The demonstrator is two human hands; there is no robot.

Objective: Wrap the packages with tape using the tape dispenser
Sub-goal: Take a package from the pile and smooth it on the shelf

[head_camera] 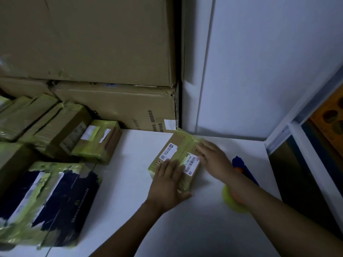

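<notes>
A small cardboard package [178, 154] banded with yellow-green tape and bearing white labels lies on the white table [185, 229]. My left hand [168, 184] lies flat on its near end with straight fingers. My right hand [213, 156] presses on its far right side, fingers spread. The tape dispenser [243, 169], blue with an orange part and a yellow-green tape roll [230, 201], lies on the table to the right, partly hidden under my right forearm.
Several taped packages [96, 141] are stacked at the left, and a dark box [50, 203] wrapped in green tape sits at the front left. Large cardboard cartons [111, 104] stand behind. A white wall is at the back right; the table edge runs along the right.
</notes>
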